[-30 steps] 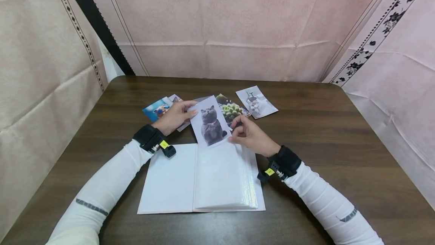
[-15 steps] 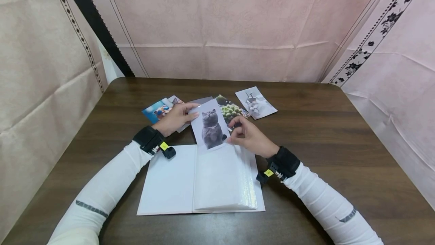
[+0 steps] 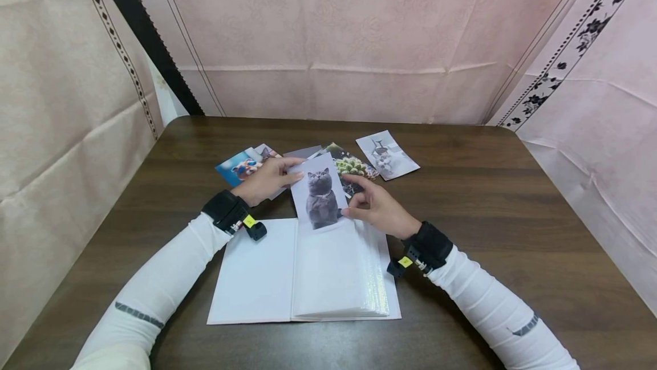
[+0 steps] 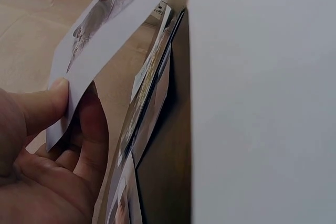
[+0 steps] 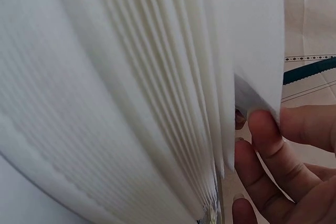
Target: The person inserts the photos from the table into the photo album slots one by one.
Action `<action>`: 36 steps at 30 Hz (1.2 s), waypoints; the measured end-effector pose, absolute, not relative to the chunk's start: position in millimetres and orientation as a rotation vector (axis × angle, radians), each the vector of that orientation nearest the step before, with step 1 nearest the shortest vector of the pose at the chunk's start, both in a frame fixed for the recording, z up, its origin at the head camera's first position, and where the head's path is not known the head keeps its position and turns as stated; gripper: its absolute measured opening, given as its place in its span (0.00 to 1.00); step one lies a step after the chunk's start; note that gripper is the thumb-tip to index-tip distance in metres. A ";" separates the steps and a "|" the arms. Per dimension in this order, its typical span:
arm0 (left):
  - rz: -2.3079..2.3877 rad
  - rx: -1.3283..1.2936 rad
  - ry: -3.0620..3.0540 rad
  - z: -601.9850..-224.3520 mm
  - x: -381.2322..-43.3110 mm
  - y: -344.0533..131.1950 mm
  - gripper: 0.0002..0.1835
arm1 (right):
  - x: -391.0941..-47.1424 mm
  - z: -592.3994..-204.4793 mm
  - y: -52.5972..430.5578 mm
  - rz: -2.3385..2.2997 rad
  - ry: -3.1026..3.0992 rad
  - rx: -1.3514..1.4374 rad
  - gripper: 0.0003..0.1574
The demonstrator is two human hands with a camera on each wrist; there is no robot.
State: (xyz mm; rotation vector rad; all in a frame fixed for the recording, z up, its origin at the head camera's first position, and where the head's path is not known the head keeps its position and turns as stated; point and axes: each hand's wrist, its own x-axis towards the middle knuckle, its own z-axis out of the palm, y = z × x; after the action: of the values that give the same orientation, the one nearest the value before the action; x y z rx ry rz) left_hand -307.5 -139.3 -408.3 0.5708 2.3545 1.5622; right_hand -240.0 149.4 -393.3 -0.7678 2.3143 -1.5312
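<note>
My left hand (image 3: 267, 181) pinches the upper left edge of a photo (image 3: 320, 204) of a grey cat; thumb in front, fingers behind, as the left wrist view shows. The photo's lower edge overlaps the top of a clear page (image 3: 328, 279) in an open white photo album (image 3: 259, 273). At that page's upper right corner, my right hand (image 3: 382, 207) pinches the page between thumb and finger. From the right wrist, the held page (image 5: 257, 35) stands slightly apart from the stack of other pages (image 5: 157, 77).
Behind the album lie several photos: a blue one (image 3: 236, 166) at left, a succulent print (image 3: 351, 166) in the middle and a pale print (image 3: 387, 155) at right. The brown wooden table (image 3: 462, 187) ends before a hanging pink cloth (image 3: 380, 39).
The cat photo has slid slightly toward the album and to the right, with my left hand following. My right hand keeps its pinch on the page, nearly still.
</note>
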 end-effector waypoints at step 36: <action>1.407 0.657 2.367 -402.5 -294.3 -130.3 0.26 | -238.4 -395.1 147.3 -1.545 2.305 -0.733 0.45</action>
State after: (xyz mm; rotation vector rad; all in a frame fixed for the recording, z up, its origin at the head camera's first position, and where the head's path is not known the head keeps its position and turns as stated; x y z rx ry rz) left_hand -294.3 -130.3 -402.5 0.6567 2.3670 1.4065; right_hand -238.4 147.3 -395.1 -0.7328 2.3051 -1.5447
